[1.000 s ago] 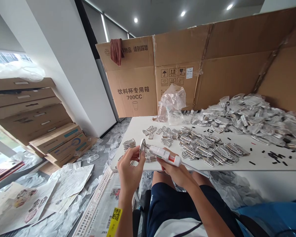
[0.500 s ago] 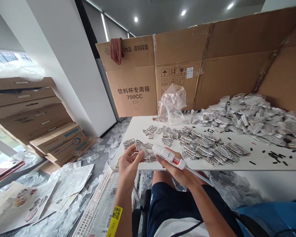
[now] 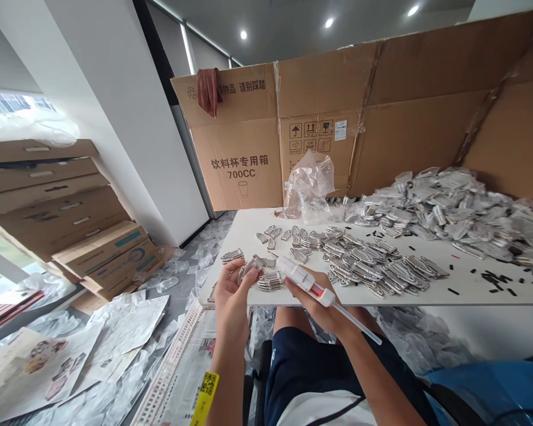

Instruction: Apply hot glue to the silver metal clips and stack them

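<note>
My left hand (image 3: 233, 299) pinches one silver-grey metal loop-shaped piece (image 3: 251, 269) between thumb and fingers, just above the table's front edge. In my right hand (image 3: 313, 302) is a white handheld tool (image 3: 298, 273) with a red part and a long whitish rod or cord (image 3: 359, 326) trailing from its rear. The tool's thin tip points at the held piece; whether they touch I cannot tell. Below and between the hands lies a row of similar metal pieces (image 3: 270, 281). Another small stack (image 3: 231, 255) sits left of it.
A heap of metal pieces (image 3: 364, 260) covers the middle of the white table (image 3: 244, 228). Plastic-wrapped pieces (image 3: 453, 207) pile up behind, right. Small black bits (image 3: 497, 281) lie scattered at right. Cardboard (image 3: 244, 142) walls the back, with a clear plastic bag (image 3: 311, 183) before it.
The metal piece in my left hand has tilted and dropped slightly, turning from upright to flatter. The white tool has shifted slightly, and its thin tip now shows.
</note>
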### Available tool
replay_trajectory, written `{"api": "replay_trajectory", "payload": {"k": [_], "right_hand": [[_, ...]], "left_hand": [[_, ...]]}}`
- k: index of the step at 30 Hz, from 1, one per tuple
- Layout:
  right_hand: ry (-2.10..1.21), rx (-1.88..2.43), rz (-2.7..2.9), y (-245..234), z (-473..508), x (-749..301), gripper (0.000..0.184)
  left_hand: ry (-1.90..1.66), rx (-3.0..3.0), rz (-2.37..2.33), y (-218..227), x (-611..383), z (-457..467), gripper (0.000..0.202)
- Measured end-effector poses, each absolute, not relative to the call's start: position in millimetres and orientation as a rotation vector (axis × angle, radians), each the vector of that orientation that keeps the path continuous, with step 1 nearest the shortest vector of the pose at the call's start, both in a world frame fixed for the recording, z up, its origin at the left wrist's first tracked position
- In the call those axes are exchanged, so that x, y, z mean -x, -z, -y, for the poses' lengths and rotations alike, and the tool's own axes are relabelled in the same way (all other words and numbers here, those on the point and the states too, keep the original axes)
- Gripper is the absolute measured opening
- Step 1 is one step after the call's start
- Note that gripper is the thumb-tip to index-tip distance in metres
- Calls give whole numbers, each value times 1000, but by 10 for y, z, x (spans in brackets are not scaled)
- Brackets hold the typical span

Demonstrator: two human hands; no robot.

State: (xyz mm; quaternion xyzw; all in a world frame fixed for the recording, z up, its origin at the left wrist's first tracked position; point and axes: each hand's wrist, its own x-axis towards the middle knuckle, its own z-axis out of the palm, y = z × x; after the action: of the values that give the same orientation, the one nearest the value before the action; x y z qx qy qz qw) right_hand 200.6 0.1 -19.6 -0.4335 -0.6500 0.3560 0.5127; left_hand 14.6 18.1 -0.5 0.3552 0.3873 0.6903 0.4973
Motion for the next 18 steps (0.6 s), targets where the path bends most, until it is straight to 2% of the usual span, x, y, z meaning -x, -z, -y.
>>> {"api": "replay_trajectory", "payload": {"k": [8, 18], "right_hand": [[-816, 970, 1684, 226, -24, -2021, 40], [-809, 895, 1782, 293, -39, -2033, 40]], "left_hand": [[-1733, -922, -1101, 4, -116, -149, 35], [-1648, -1002, -1042, -42, -108, -71, 33]]}}
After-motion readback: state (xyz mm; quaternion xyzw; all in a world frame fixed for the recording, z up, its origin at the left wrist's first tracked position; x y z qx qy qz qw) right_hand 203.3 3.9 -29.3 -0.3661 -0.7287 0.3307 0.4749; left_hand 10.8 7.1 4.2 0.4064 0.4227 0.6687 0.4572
